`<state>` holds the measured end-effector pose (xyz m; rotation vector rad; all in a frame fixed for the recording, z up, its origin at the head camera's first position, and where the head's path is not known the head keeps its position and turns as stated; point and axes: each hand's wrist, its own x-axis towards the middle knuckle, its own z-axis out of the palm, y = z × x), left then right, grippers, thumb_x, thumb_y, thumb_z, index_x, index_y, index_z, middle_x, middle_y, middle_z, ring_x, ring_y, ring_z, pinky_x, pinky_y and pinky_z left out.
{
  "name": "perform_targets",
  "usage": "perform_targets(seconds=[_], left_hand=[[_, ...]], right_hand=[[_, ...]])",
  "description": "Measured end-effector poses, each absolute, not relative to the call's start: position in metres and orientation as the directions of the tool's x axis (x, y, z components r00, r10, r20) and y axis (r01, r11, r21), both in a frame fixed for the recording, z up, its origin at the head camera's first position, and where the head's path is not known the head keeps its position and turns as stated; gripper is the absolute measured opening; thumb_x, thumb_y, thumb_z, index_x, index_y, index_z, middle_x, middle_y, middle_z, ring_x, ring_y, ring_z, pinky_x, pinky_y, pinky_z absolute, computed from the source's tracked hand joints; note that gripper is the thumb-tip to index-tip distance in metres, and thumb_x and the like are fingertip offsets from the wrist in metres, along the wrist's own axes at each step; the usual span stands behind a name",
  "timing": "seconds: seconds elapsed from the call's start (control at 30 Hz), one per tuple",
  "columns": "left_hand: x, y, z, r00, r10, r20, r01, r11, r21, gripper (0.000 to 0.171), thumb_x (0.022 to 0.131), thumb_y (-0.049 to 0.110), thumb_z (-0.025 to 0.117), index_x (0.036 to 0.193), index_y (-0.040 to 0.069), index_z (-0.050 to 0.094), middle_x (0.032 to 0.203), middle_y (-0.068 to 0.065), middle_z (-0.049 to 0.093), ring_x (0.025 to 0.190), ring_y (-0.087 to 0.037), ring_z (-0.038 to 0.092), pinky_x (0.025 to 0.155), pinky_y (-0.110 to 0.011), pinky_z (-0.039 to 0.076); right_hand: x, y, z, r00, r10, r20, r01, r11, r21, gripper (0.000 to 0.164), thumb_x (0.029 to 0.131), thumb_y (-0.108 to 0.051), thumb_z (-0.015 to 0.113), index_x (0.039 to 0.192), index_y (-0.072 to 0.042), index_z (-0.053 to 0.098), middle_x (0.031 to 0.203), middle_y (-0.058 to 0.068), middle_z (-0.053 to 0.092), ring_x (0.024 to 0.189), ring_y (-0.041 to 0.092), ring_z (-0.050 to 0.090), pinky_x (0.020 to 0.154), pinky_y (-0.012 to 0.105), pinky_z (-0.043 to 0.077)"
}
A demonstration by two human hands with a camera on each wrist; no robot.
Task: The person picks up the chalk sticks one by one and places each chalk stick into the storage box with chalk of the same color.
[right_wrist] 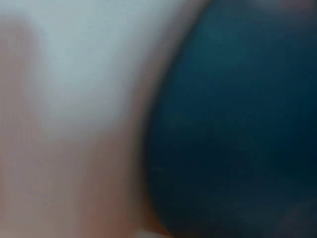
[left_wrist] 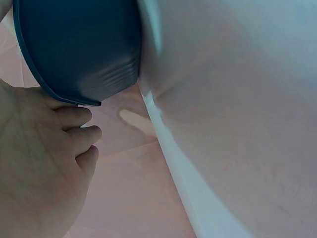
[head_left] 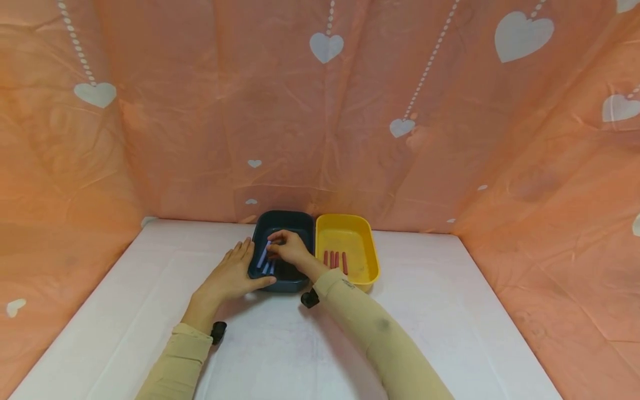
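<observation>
Against the back stands a dark blue tray [head_left: 285, 286] holding several short blue-violet sticks [head_left: 268, 268]. My left hand [head_left: 232, 272] steadies its front left corner, fingers extended along the left side and thumb across the front wall. In the left wrist view, the fingers of that left hand [left_wrist: 44, 134] lie against the blue tray [left_wrist: 79, 49] at its rim. Reaching inside the tray, my right hand [head_left: 290, 248] pinches the upper end of a longer-looking blue-violet stick [head_left: 262, 257] between thumb and fingers. The right wrist view is blurred, with the blue tray [right_wrist: 223, 129] filling its right half.
Right beside the blue tray is a yellow tray [head_left: 372, 250] with several dark red sticks [head_left: 336, 259] in it. Both stand on a white-covered table [head_left: 430, 311]. An orange cloth with white hearts [head_left: 326, 48] hangs behind and at the sides.
</observation>
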<state>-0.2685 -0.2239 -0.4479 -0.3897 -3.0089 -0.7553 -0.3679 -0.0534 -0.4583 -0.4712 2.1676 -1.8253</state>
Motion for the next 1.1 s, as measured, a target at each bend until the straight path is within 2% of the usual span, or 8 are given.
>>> perform_targets(seconds=[0.17,0.37,0.5,0.63,0.87,1.1], left_hand=[[-0.269,-0.224,-0.448,-0.969,0.238,0.068,0.242,0.854,0.461,0.118,0.090,0.072,0.064,0.160,-0.011,0.019,0.169,-0.030,0.011,0.156,-0.050,0.011,0.125,-0.063,0.013],[-0.268,-0.224,-0.448,-0.969,0.238,0.071,0.243,0.855,0.458,0.118,0.091,0.072,0.063,0.161,-0.011,0.018,0.169,-0.031,0.013,0.156,-0.050,0.012,0.125,-0.063,0.014],[-0.268,-0.225,-0.448,-0.969,0.237,0.065,0.240,0.857,0.456,0.118,0.091,0.072,0.063,0.161,-0.011,0.017,0.169,-0.031,0.013,0.156,-0.050,0.012,0.125,-0.063,0.013],[-0.269,-0.225,-0.449,-0.970,0.235,0.067,0.239,0.856,0.458,0.118,0.091,0.073,0.063,0.161,-0.011,0.018,0.169,-0.030,0.012,0.156,-0.050,0.011,0.125,-0.063,0.013],[-0.269,-0.225,-0.449,-0.969,0.239,0.062,0.240,0.856,0.459,0.118,0.091,0.073,0.062,0.160,-0.012,0.019,0.169,-0.031,0.011,0.156,-0.051,0.010,0.125,-0.063,0.013],[-0.269,-0.225,-0.448,-0.970,0.235,0.056,0.234,0.853,0.466,0.118,0.090,0.072,0.064,0.160,-0.013,0.019,0.169,-0.031,0.011,0.156,-0.051,0.010,0.125,-0.063,0.014]], right_hand=[[-0.371,-0.056,-0.462,-0.905,-0.425,0.026,-0.139,0.236,-0.962,0.021,0.098,0.004,0.067,0.118,0.008,0.068,0.106,0.022,0.074,0.093,0.036,0.076,0.079,0.037,0.064],[-0.373,-0.058,-0.463,-0.892,-0.438,0.111,-0.320,0.439,-0.839,0.017,0.097,-0.007,0.072,0.113,-0.002,0.075,0.102,0.013,0.079,0.081,0.018,0.076,0.070,0.023,0.060],[-0.374,-0.060,-0.464,-0.875,-0.454,0.168,-0.421,0.541,-0.728,0.018,0.097,-0.015,0.075,0.113,-0.008,0.079,0.102,0.006,0.080,0.081,0.010,0.072,0.070,0.018,0.055],[-0.377,-0.062,-0.465,-0.866,-0.465,0.181,-0.453,0.581,-0.676,0.018,0.099,-0.017,0.074,0.114,-0.009,0.079,0.105,0.004,0.079,0.087,0.012,0.072,0.075,0.019,0.056],[-0.380,-0.062,-0.466,-0.878,-0.457,0.144,-0.440,0.652,-0.618,0.020,0.100,-0.019,0.071,0.117,-0.012,0.078,0.112,0.003,0.078,0.104,0.019,0.071,0.092,0.029,0.056],[-0.383,-0.064,-0.470,-0.883,-0.457,0.112,-0.424,0.670,-0.610,0.019,0.100,-0.018,0.071,0.117,-0.011,0.078,0.112,0.004,0.078,0.107,0.020,0.070,0.096,0.032,0.055]])
